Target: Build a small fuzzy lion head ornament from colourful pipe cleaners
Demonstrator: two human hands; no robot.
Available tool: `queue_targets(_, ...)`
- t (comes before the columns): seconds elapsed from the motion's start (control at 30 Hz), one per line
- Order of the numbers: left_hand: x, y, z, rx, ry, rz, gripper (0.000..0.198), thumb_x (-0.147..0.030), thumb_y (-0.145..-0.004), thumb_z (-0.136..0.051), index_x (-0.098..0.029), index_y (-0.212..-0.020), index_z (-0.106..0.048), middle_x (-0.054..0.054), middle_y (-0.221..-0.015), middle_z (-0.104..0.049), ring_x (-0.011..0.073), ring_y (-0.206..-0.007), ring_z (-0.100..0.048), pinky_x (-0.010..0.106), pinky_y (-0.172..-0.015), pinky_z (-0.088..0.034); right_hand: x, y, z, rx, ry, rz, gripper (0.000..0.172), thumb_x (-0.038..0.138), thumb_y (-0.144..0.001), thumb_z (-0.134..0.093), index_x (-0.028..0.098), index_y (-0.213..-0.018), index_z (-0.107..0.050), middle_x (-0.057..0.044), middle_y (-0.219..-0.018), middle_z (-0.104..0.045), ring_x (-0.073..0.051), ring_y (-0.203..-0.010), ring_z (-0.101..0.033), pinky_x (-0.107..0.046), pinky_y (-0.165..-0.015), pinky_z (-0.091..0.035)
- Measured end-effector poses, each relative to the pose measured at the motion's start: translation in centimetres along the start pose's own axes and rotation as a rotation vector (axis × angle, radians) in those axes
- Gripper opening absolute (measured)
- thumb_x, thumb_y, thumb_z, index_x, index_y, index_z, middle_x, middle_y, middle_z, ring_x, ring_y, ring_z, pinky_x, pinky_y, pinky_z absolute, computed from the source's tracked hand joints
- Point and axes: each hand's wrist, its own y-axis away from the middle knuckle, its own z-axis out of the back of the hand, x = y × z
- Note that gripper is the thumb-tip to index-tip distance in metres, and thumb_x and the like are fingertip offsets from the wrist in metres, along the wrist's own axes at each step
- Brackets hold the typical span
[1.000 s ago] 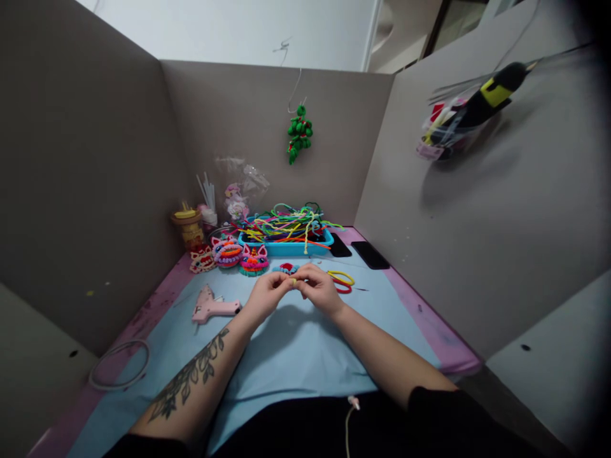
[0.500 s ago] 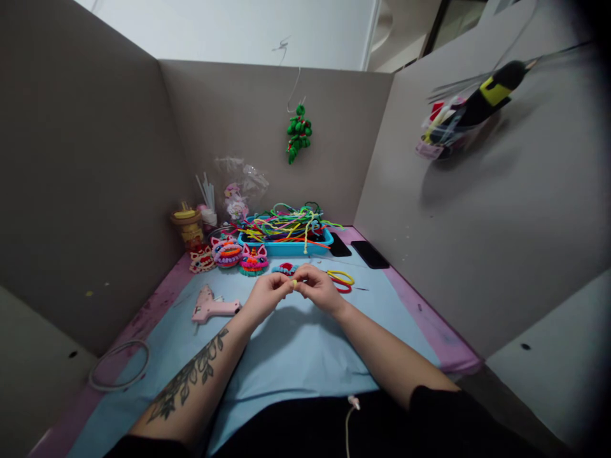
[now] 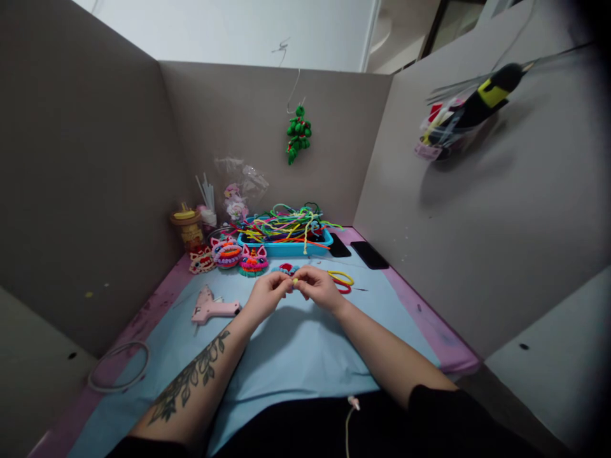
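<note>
Above the blue cloth (image 3: 310,362), left fingers (image 3: 285,285) and right fingers (image 3: 306,287) pinch a tiny pale-yellow piece (image 3: 295,281), partly hidden.

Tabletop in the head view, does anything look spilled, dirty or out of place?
Mildly: a pale yellow fuzzy stem droops over the front rim of the blue tray rather than lying inside, and dark smudges mark the pink cover at left.

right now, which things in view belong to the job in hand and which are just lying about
Likely part of the job:
Small yellow piece, where left hand and right hand meet
Fuzzy stems in the blue tray
Perhaps pink glue gun, red-and-yellow scissor handles nearby

Probably just lying about:
Two dark, phone-like slabs
Pale cable ring
Green ornament, hanging
</note>
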Motion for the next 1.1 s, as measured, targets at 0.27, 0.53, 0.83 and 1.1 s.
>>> queue_targets(0.27,-0.8,0.0,0.6,0.077,-0.089,0.027,0.030,-0.040,-0.077,-0.052,-0.014,-0.063,-0.056,-0.003,-0.058,-0.048,0.0085,-0.053,-0.039,0.020,-0.049,-0.029,-0.5,-0.3,1.1,0.004,0.245,0.135,0.011,0.027,-0.081,-0.058,0.017,-0.078,-0.062,-0.001,-0.072,-0.057,-0.009,-0.052,-0.051,-0.022,-0.049,-0.042)
queue_targets(0.53,-0.6,0.2,0.3,0.025,-0.242,0.023,0.025,-0.033,-0.077,-0.049,-0.014,-0.062,-0.056,-0.003,-0.056,-0.048,0.0099,-0.054,-0.040,0.021,-0.051,-0.029,-1.1,-0.3,1.0,0.112,0.624,0.382,0.011,0.016,-0.086,-0.048,0.018,-0.086,-0.059,-0.005,-0.079,-0.060,-0.016,-0.075,-0.056,-0.027,-0.068,-0.046)
queue_targets(0.83,0.1,0.1,0.1,-0.025,-0.373,-0.013,0.024,-0.031,-0.077,-0.048,-0.014,-0.068,-0.063,-0.001,-0.057,-0.054,0.0109,-0.055,-0.044,0.022,-0.052,-0.029,-1.2,-0.5,-0.5,0.103,0.843,0.350,0.013,0.014,-0.086,-0.046,0.017,-0.083,-0.058,-0.006,-0.078,-0.059,-0.017,-0.072,-0.055,-0.028,-0.065,-0.046)
queue_targets(1.1,-0.1,-0.2,0.5,-0.078,-0.086,0.086,0.031,-0.043,-0.069,-0.061,-0.012,-0.070,-0.063,-0.002,-0.056,-0.055,0.0101,-0.054,-0.043,0.021,-0.051,-0.029,-0.5,-0.2,-1.0,-0.025,0.607,0.363,0.014,0.013,-0.083,-0.049,0.017,-0.093,-0.057,-0.007,-0.084,-0.059,-0.019,-0.081,-0.055,-0.032,-0.072,-0.048)
